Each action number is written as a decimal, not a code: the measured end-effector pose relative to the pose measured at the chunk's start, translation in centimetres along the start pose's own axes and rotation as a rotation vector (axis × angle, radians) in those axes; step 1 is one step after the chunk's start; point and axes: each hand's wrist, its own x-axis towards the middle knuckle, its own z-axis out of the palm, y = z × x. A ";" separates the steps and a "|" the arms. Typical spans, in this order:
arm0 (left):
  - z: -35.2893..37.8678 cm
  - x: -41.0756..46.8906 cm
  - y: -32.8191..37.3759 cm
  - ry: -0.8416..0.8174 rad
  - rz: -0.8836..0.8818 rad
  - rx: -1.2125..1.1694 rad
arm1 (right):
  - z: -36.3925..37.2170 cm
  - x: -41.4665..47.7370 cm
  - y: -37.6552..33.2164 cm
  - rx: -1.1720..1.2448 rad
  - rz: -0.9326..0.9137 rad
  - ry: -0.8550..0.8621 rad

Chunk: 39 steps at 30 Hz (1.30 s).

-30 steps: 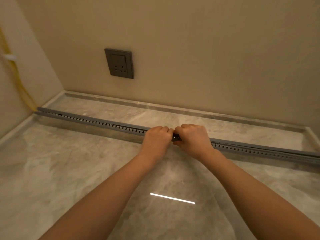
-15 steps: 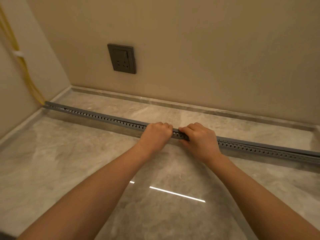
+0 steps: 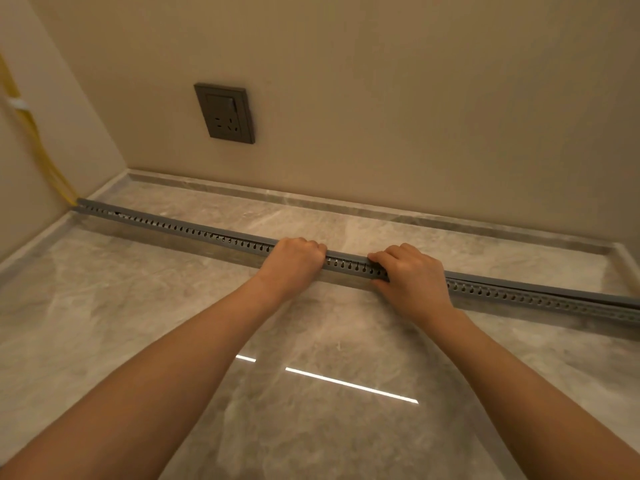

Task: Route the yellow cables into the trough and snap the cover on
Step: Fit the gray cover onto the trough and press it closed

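A long grey slotted trough [image 3: 180, 230] runs across the marble floor from the left corner to the right edge. Its grey cover [image 3: 349, 257] lies along the top; at the far right the cover [image 3: 588, 299] sits slightly raised off the trough. My left hand [image 3: 294, 261] is curled over the trough and cover near the middle. My right hand [image 3: 412, 275] presses on them a short way to the right. Yellow cables [image 3: 41, 157] come down the left wall and enter the trough's left end; inside the trough they are hidden.
A dark grey wall socket [image 3: 227, 114] is on the back wall above the trough. A white clip [image 3: 17, 103] holds the cables to the left wall. A marble skirting [image 3: 346, 206] lines the walls. The glossy floor [image 3: 346, 382] reflects a light strip.
My hands have moved apart along the trough: the right hand slid to the right, leaving a gap of bare cover between them. The view has shifted slightly.
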 end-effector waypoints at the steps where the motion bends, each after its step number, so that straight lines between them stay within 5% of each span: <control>1: 0.0 0.0 0.1 -0.002 -0.003 0.002 | 0.1 0.1 0.1 -0.002 0.004 -0.009; 17: -0.6 0.4 2.4 0.064 -0.164 -0.071 | 0.6 1.3 2.0 0.041 -0.076 -0.143; 25: -0.6 2.1 6.2 0.112 -0.119 -0.297 | 0.3 1.1 1.7 0.073 -0.068 -0.132; 39: 0.0 2.3 4.7 0.063 0.095 -0.135 | -0.9 0.0 -0.2 0.029 0.063 -0.129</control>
